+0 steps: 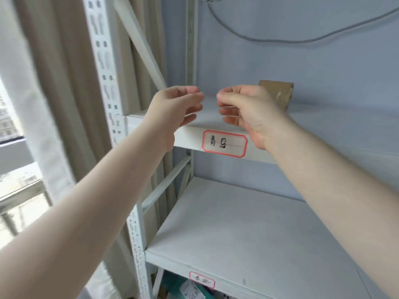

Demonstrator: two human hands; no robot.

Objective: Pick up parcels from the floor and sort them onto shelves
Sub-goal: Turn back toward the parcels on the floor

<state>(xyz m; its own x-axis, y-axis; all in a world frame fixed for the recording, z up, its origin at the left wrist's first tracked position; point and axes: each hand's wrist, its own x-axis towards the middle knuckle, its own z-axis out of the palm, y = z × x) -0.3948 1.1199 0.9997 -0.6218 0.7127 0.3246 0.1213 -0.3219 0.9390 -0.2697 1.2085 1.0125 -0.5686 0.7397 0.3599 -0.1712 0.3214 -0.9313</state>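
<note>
Two hands are raised at mid-frame in front of the upper shelf (323, 121), and nothing is held in either. The left hand (174, 108) is seen with fingers loosely curled and apart, its fingertips turned toward the right hand (244, 108), whose fingers are likewise relaxed and half bent. A gap is left between the two sets of fingertips. No shelf edge and no parcel is touched by either hand, as far as can be told through the motion blur.

One brown parcel (277, 93) is seen standing on the upper shelf, just behind the right hand at centre right, close to the back wall (302, 67). It is partly hidden by that hand. A red-bordered label (224, 143) is fixed to the shelf's front edge below the hands. The lower shelf (237, 234) fills the lower centre of the frame.

A risk is judged from the right hand's closeness to the parcel: if the hand were swept back or sideways, the parcel could be knocked over or pushed along the shelf. A grey cable (280, 39) hangs at upper right, well apart from both hands.
</note>
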